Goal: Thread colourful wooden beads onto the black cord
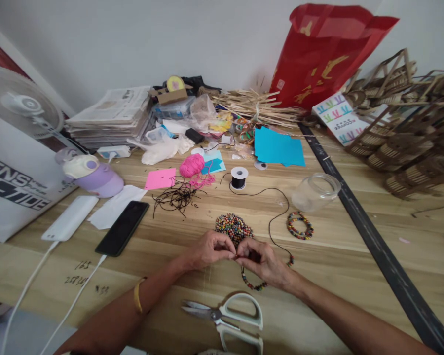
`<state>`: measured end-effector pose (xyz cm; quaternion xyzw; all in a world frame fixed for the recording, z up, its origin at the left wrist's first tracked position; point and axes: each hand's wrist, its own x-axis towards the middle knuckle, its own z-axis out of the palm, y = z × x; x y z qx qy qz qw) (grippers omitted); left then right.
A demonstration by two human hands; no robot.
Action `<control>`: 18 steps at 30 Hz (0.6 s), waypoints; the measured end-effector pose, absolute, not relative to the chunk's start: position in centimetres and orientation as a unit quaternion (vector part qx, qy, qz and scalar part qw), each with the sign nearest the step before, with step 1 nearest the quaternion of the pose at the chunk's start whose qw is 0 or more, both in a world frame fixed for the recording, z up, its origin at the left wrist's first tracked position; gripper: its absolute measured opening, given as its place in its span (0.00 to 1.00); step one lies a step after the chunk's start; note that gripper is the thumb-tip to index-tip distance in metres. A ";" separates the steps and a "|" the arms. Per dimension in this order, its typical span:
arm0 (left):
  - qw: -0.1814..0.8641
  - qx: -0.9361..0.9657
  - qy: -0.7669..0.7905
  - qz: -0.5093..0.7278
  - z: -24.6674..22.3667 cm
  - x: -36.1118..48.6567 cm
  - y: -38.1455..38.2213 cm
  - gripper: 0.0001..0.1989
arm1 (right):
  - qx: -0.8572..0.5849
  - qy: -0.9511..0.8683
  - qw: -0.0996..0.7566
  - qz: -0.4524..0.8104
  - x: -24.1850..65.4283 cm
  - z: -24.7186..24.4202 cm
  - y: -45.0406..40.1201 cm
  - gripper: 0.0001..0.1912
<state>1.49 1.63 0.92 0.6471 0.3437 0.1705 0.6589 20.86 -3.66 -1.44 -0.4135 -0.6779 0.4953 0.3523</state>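
Note:
My left hand and my right hand meet fingertip to fingertip, both pinching a small part of a beaded string whose end is too small to make out. The string of colourful beads hangs below my right hand and lies on the table. Just behind my fingers is a pile of multicoloured beads. Thin black cord runs from a white-rimmed spool round to beads beside my right wrist. White-handled scissors lie partly open in front of my hands.
Beaded bracelets and a glass jar are to the right. Black cord pieces, pink yarn and a black phone lie left. A red bag, newspapers and wooden baskets stand farther back.

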 end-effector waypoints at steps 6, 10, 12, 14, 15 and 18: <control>0.656 0.665 0.314 0.172 1.0 1.4 1.5 0.04 | -0.410 -0.685 0.347 0.492 20.9 -1.7 -3.6 0.07; 0.645 0.679 0.312 0.161 0.9 1.3 1.5 0.04 | -0.401 -0.693 0.345 0.490 20.8 -1.3 -3.6 0.08; 0.644 0.682 0.308 0.159 0.8 1.3 1.5 0.04 | -0.398 -0.695 0.345 0.489 20.8 -1.2 -3.6 0.08; 0.644 0.684 0.304 0.158 0.7 1.2 1.5 0.05 | -0.399 -0.696 0.340 0.490 20.8 -1.1 -3.6 0.08; 0.645 0.684 0.304 0.155 0.7 1.2 1.5 0.05 | -0.401 -0.697 0.336 0.490 20.8 -1.1 -3.6 0.07; 0.649 0.680 0.304 0.156 0.9 1.2 1.5 0.05 | -0.398 -0.705 0.330 0.485 20.9 -1.2 -3.7 0.06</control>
